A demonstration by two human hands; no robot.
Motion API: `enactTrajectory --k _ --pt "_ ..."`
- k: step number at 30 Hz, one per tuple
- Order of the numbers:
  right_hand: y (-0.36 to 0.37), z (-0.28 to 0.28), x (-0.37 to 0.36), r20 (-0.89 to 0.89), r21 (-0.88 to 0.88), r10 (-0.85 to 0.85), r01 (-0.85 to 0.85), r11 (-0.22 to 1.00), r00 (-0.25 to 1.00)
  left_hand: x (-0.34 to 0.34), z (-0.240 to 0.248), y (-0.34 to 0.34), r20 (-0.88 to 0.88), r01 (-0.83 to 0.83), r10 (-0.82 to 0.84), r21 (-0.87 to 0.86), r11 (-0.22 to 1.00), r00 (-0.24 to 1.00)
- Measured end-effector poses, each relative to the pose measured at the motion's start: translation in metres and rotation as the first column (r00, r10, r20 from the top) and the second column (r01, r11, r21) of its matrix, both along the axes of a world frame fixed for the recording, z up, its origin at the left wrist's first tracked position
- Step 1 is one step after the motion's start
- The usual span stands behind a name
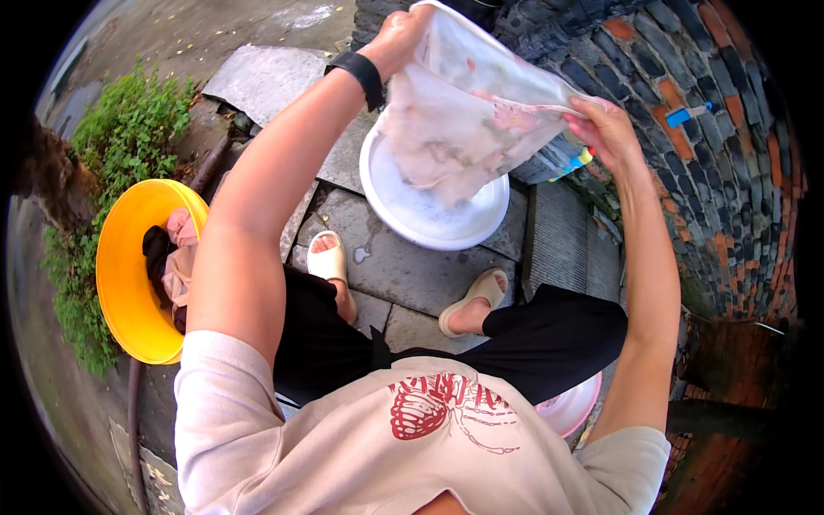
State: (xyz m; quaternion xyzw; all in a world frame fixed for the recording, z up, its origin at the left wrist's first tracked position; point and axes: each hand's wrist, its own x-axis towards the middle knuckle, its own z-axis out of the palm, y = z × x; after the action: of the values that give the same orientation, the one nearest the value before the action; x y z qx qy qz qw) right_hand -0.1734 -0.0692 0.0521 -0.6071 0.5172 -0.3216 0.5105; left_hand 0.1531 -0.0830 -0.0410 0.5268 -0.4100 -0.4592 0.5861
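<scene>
A thin, wet-looking white cloth [472, 112] with faint pink and green patterning hangs stretched between my hands; I cannot tell whether it is a garment. My left hand [402, 39], with a black band on the wrist, is closed on its upper left corner. At the cloth's right corner, my right hand [608, 133] pinches the edge between thumb and fingers. Beneath it stands a white basin [433, 236] on the stone paving, holding whitish, sudsy-looking water. The cloth's lower part hides the far side of the basin.
To the left, a yellow bucket [116, 287] holds pink and dark clothes [178, 257]. A ridged stone slab [560, 236] lies right of the basin. Past it rises a brick wall [687, 189] with a small blue object [682, 115]. A pink-rimmed basin [577, 408] is partly hidden by my leg.
</scene>
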Motion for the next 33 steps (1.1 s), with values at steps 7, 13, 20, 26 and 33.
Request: enactTrajectory --k 7,13,20,26,33 --pt "-0.044 0.031 -0.061 -0.268 -0.389 -0.307 0.189 0.902 0.913 -0.024 0.066 0.054 0.662 0.407 -0.259 -0.077 0.910 0.704" --pt "-0.058 0.017 -0.057 0.419 0.004 -0.083 0.089 0.996 0.904 -0.023 0.055 0.041 0.772 0.441 -0.249 -0.045 0.896 0.585" --pt "-0.012 -0.032 -0.024 -0.412 0.166 0.622 -0.616 0.770 0.666 -0.053 0.022 0.044 0.072 0.406 -0.403 -0.031 0.914 0.913" --pt "-0.053 -0.148 -0.029 0.412 0.084 0.053 -0.096 0.992 0.910 -0.102 -0.037 0.040 -0.118 0.281 -0.266 0.139 0.950 0.957" --pt "0.023 -0.172 0.061 0.148 -0.488 0.109 -0.023 0.873 0.983 -0.140 -0.121 0.039 -0.831 0.265 0.056 0.240 0.934 0.554"
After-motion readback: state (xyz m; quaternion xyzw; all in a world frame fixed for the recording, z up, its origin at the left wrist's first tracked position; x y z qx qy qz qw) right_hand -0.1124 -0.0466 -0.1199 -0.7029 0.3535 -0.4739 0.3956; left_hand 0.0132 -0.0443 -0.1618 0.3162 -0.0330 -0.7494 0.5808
